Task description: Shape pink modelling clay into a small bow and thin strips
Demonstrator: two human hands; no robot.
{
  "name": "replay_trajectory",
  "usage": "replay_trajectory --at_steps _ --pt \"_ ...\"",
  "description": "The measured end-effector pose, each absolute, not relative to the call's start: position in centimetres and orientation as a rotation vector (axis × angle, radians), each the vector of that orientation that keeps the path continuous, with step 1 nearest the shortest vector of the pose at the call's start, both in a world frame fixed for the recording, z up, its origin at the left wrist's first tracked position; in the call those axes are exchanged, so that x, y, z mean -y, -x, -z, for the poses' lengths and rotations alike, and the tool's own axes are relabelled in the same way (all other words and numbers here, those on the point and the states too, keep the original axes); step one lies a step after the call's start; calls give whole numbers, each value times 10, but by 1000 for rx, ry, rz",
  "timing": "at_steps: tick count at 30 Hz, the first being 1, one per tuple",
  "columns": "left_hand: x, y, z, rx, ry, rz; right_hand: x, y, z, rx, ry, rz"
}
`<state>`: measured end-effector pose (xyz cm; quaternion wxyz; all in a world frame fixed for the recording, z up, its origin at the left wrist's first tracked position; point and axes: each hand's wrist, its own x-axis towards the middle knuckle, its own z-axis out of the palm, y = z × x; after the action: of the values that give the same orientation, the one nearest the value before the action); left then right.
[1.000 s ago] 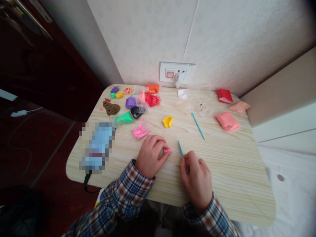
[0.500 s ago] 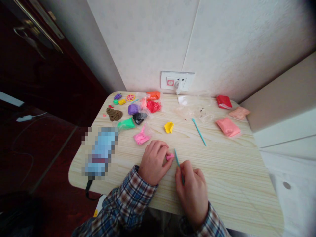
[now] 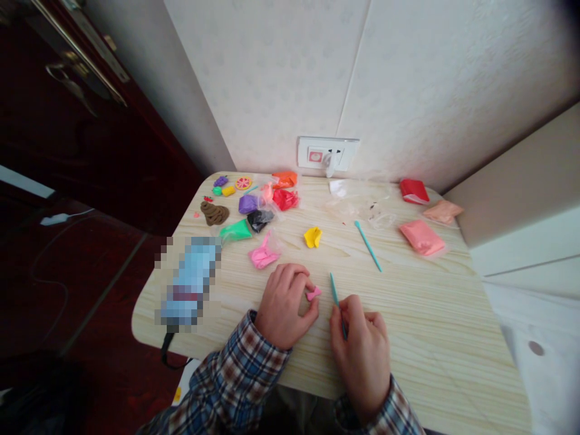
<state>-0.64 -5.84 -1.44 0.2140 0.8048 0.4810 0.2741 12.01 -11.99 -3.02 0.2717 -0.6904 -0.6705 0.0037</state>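
My left hand (image 3: 286, 305) rests on the table with thumb and index finger curled around a small pink piece of clay (image 3: 313, 293). That piece is pinched in at the middle and flares at its ends. In my right hand (image 3: 361, 344) is a thin teal clay-modelling tool (image 3: 334, 289), gripped like a pen. Its tip points away from me, a short way right of the pink piece and apart from it. Beyond my hands lies a cupped yellow piece of clay (image 3: 312, 237). An open bag of pink clay (image 3: 264, 256) sits just past my left hand.
A second teal tool (image 3: 368, 246) lies to the right. Bagged clay (image 3: 422, 237) and clear wrappers (image 3: 357, 205) are further back. Brown coiled clay (image 3: 214, 213) and small clay fruits (image 3: 228, 191) stand at the left, behind a blurred phone (image 3: 193, 281) with a cable.
The tool tip in my right hand has moved slightly right, away from the pink clay. My left thumb has shifted down, showing more of the piece. The whole view has shifted slightly.
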Motion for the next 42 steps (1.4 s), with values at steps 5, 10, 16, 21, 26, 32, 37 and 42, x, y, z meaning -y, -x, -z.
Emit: replay_trajectory --at_steps 5,10,16,21,26,32,37,42 --pt "58 7 16 -1347 -2232 -767 119 -114 28 1821 1864 -34" --pt "58 7 16 -1349 -2248 -763 119 -116 28 1849 1842 -51" --pt "58 7 16 -1344 -2238 -761 119 -110 29 1860 1835 -20" --pt "58 8 16 -1324 -2238 -793 118 -125 31 1767 1922 -19" --pt "57 8 16 -1295 -2234 -799 121 -137 31 1732 1885 -56" --pt "56 8 17 -1300 -2240 -750 123 -138 32 1748 1903 -54" --pt "56 6 17 -1322 -2239 -771 121 -127 31 1795 1881 8" --pt "56 4 17 -1340 -2223 -792 122 -114 29 1820 1853 -15"
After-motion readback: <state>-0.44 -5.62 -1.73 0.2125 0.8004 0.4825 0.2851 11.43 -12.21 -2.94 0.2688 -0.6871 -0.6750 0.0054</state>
